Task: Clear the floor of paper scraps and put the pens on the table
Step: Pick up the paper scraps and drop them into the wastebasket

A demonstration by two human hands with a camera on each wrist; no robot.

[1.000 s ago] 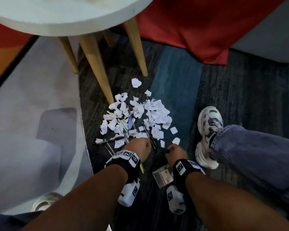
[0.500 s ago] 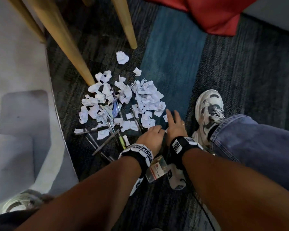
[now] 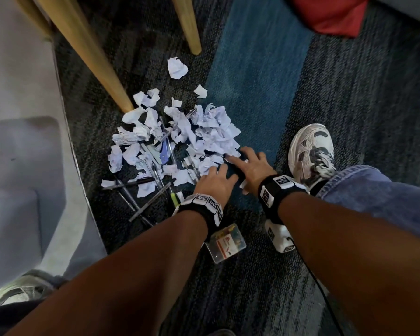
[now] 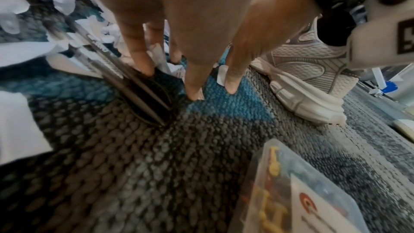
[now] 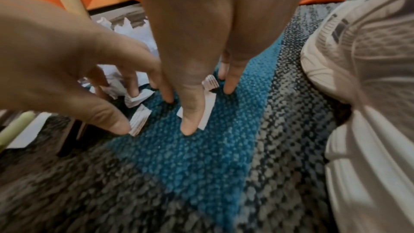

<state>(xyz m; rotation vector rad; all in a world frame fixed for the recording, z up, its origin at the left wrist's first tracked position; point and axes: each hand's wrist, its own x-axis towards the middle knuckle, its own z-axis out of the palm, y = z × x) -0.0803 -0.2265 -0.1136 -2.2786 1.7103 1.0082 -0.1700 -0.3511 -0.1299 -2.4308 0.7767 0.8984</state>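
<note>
Change vs 0.5 s ago: R hand has slid further up along the pile's R edge, fingers now more splayed; L hand sits in abt the same spot at the pile's near edge. Camera has dipped closer; table top out of view, only legs show.
Paper scraps [image 3: 180, 139]: white crumpled pile on the carpet, just ahead & L of both hands; a few loose bits lie under the R fingers [image 5: 209, 84].
Pens [image 3: 141, 183]: several dark ones lying crossed on the carpet, L of the L hand, partly under scraps; a yellow-green marker [image 3: 174, 199] lies just L of the L wrist.
L hand [image 3: 216, 183]: palm down, fingers straight & slightly apart, tips on the carpet at the pile's near edge; grips nothing. One fingertip touches the end of a dark pen bundle [image 4: 143, 95].
R hand [image 3: 250, 166]: palm down, fingers splayed flat, tips pressing small scraps against the blue carpet strip; nothing pinched. Thumb lies close beside the L hand.
Clear plastic box [image 3: 226, 242]: w/ yellow bits inside, on the carpet below the L wrist.
Sneaker [image 3: 308, 151]: white, just R of the R hand; jeans leg behind it.
Table legs [image 3: 87, 52]: wooden, beyond the pile, far L of the hands.
Red fabric [image 3: 330, 13]: well beyond the R hand.
</note>
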